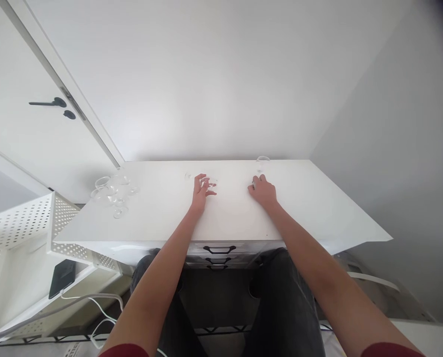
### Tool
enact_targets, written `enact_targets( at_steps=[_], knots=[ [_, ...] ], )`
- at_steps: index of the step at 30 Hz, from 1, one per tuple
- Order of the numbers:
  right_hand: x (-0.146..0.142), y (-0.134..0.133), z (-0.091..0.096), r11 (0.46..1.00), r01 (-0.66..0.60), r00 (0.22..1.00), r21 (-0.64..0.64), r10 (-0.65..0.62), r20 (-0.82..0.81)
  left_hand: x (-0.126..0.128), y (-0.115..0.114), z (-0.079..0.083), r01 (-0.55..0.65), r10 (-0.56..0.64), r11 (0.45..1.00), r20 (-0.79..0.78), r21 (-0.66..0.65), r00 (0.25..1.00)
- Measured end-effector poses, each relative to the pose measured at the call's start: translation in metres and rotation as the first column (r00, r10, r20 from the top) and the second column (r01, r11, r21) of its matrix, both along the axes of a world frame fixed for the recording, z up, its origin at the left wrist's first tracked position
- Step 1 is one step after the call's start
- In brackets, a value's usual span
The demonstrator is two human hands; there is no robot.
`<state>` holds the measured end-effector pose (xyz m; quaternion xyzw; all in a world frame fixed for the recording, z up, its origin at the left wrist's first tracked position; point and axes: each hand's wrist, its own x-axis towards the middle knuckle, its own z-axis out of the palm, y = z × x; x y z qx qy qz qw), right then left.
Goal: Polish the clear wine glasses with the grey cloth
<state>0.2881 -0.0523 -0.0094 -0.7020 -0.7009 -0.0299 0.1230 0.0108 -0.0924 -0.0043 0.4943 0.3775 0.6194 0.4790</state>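
Note:
My left hand is curled around the bowl of a clear stemmed glass above the white cabinet top. A faint clear round foot shows just left of those fingers; whether it belongs to that glass I cannot tell. Toward the right, my right hand has its fingers closed low on a second stemmed glass, whose bowl rises beyond the knuckles near the wall. Its stem and foot are mostly hidden by the fingers. Several clear stemmed glasses are clustered at the left end of the top.
Dark-handled drawers face me below the top. On the left are a white perforated shelf unit, a black phone with a cable, and a door with a dark handle. A wall rises behind the cabinet.

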Motion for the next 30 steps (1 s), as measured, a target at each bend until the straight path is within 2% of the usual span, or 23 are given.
enact_targets(
  at_steps=[6,15,17,22,30],
  knots=[
    [0.003,0.002,-0.002,0.994,0.096,0.995,-0.059,-0.098,-0.022,0.000,-0.001,0.002,-0.009,0.009,1.000,-0.007,-0.022,1.000],
    [0.011,0.007,-0.005,0.962,0.262,0.957,-0.074,-0.269,-0.111,-0.003,0.003,-0.002,-0.021,0.021,0.999,-0.001,-0.034,1.000],
    [0.013,0.007,-0.005,0.964,0.258,0.958,-0.069,-0.265,-0.112,-0.003,0.003,-0.003,-0.021,0.020,0.999,-0.005,-0.037,1.000],
    [0.015,0.006,-0.003,0.986,0.157,0.983,-0.060,-0.162,-0.085,-0.002,0.002,-0.002,-0.014,0.013,1.000,-0.023,-0.028,1.000],
    [0.017,0.011,-0.005,0.988,0.137,0.988,-0.075,-0.141,-0.060,-0.002,0.001,0.000,-0.005,0.004,1.000,-0.047,-0.021,0.999]
  ],
)
